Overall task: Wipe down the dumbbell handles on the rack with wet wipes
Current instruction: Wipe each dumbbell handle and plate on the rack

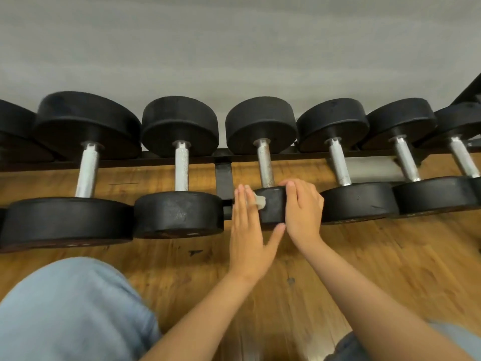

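Black rubber dumbbells with steel handles (181, 168) are lying side by side on a black metal rack (223, 178) across the middle of the frame, before a pale grey wall (234, 48). At centre, the left hand (247, 230) is pressing a small white wet wipe (260, 201) against the middle dumbbell's near head (273, 211); the right hand (303, 209) is gripping that head's right side. Brown wooden floor (390, 256) is lying below.

A plain pale-grey wall (234, 48) fills the view from 10 round to 2 o'clock, softly and evenly lit. Below it a warm brown wooden plank floor (390, 256) spreads from 3 through 6 o'clock, scuffed in places (a dark mark (195, 252) towards 7, a small round spot (291, 280) near 5).
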`<state>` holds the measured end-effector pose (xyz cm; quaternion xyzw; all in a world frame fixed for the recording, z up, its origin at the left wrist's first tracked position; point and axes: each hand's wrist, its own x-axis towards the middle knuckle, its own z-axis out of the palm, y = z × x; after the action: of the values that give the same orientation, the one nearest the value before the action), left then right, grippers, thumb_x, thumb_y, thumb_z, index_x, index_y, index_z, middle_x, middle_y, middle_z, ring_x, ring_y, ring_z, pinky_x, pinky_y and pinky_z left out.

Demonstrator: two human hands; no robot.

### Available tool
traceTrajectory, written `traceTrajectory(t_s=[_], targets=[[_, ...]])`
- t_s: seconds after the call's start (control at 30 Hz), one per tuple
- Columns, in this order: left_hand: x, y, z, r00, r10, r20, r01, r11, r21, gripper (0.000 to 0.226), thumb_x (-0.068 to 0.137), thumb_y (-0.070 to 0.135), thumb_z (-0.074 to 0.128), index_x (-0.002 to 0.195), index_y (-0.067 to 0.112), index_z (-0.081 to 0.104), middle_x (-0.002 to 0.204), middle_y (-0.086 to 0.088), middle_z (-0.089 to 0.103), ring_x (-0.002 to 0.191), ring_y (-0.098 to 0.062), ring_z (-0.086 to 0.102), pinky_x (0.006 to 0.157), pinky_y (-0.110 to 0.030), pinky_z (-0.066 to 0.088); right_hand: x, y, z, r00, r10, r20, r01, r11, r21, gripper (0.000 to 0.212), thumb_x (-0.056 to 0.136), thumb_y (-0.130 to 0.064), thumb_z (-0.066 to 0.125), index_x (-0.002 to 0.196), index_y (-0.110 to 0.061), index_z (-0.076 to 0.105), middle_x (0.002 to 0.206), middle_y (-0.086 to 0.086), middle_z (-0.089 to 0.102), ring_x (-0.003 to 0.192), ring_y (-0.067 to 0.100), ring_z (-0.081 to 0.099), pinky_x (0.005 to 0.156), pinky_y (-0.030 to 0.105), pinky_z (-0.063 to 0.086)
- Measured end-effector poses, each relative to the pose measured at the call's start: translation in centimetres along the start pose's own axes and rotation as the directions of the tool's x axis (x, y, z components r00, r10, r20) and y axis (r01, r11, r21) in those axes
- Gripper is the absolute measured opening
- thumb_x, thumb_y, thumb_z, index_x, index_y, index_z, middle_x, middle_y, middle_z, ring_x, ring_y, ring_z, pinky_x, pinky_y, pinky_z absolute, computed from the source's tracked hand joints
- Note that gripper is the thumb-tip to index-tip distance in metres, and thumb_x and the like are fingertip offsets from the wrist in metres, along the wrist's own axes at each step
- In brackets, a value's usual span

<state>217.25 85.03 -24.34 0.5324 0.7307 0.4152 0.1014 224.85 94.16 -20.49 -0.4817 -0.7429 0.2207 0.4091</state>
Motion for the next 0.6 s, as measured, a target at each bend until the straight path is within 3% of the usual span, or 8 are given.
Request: traceTrajectory(t_s=[0.17, 0.3, 0.4, 0.5, 0.6], targets=[[-1.0, -1.8, 0.4, 0.998, -0.052, 0.039, 0.054, 0.998, -0.044, 0.113, 0.078, 0.077, 0.048, 0.153, 0.026, -0.020, 0.160, 0.009, -0.028, 0.148, -0.007, -0.020, 0.121, -0.032, -0.003, 0.1, 0.2, -0.2, 0.999, -0.004, 0.052, 0.004, 1.000, -0.011, 0.042, 0.097, -0.036, 0.024, 0.096, -0.023, 0.064, 0.095, -0.009, 0.061, 0.101, 0.007, 0.050, 0.095, 0.028, 0.027], [-0.4, -2.1, 0.2, 0.982, -0.183, 0.057, 0.190, 0.960, -0.204, 0.123, 0.071, 0.066, 0.071, 0.146, 0.041, -0.024, 0.159, 0.018, -0.025, 0.150, -0.005, -0.011, 0.124, -0.037, 0.012, 1.1, 0.6, -0.8, 0.996, -0.015, 0.089, 0.013, 1.000, 0.020, 0.038, 0.097, -0.035, 0.025, 0.092, -0.022, 0.060, 0.093, -0.006, 0.058, 0.100, 0.010, 0.048, 0.091, 0.024, 0.023], [-2.6, -2.5, 0.8, 0.978, -0.187, 0.092, 0.201, 0.962, -0.185, 0.134, 0.067, 0.061, 0.078, 0.145, 0.043, -0.028, 0.160, 0.017, -0.023, 0.150, -0.007, -0.008, 0.122, -0.033, 0.011, 1.4, 0.9, -0.8, 0.997, 0.022, 0.070, -0.026, 0.998, 0.052, 0.039, 0.103, -0.031, 0.030, 0.094, -0.015, 0.064, 0.094, -0.001, 0.061, 0.100, 0.016, 0.051, 0.095, 0.035, 0.033], [-0.5, -3.2, 0.4, 0.943, -0.287, 0.166, 0.325, 0.902, -0.285, 0.130, 0.063, 0.053, 0.085, 0.154, 0.036, -0.007, 0.164, 0.009, 0.002, 0.150, -0.012, 0.010, 0.120, -0.033, 0.019, 1.6, 1.0, -0.4, 0.995, 0.034, 0.089, -0.035, 0.999, 0.013, 0.037, 0.104, -0.030, 0.033, 0.095, -0.014, 0.065, 0.095, -0.001, 0.062, 0.099, 0.016, 0.053, 0.096, 0.040, 0.037], [1.5, -3.7, 0.0, 0.909, -0.341, 0.238, 0.413, 0.806, -0.423, 0.119, 0.061, 0.046, 0.089, 0.152, 0.031, 0.013, 0.155, 0.007, 0.029, 0.142, -0.014, 0.031, 0.116, -0.039, 0.031, 1.6, 1.1, -0.3, 0.996, 0.025, 0.084, -0.025, 1.000, 0.004, 0.051, 0.097, -0.045, 0.021, 0.092, -0.016, 0.063, 0.092, -0.003, 0.061, 0.096, 0.016, 0.053, 0.095, 0.040, 0.038]])
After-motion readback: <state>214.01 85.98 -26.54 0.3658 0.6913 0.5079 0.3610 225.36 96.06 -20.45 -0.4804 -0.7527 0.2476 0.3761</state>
